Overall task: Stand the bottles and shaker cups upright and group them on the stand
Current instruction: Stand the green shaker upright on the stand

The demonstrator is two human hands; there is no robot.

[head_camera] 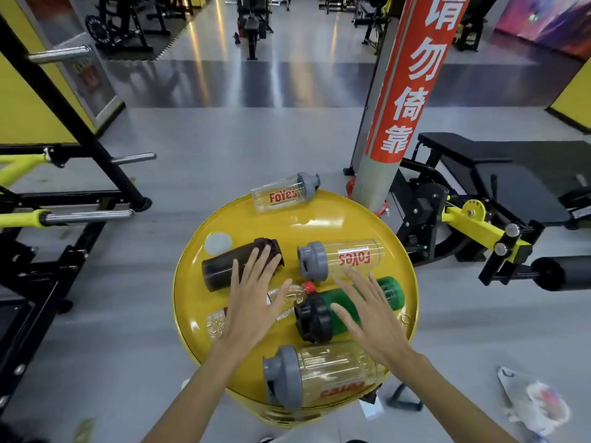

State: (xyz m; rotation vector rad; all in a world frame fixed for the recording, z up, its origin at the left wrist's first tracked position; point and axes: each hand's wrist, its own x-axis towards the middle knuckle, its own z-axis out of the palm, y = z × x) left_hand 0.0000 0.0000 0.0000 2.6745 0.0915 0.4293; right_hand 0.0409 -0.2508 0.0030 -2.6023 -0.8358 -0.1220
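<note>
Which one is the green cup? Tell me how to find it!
Look at the round yellow stand. On its right side, under the right hand, a cup lies on its side. It is the only green shaker cup, with a black lid; its neighbours are clear with grey lids.

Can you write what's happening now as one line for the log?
stage: start | left hand: open above water bottle | right hand: open above green shaker | all cups lying down on yellow stand
</note>
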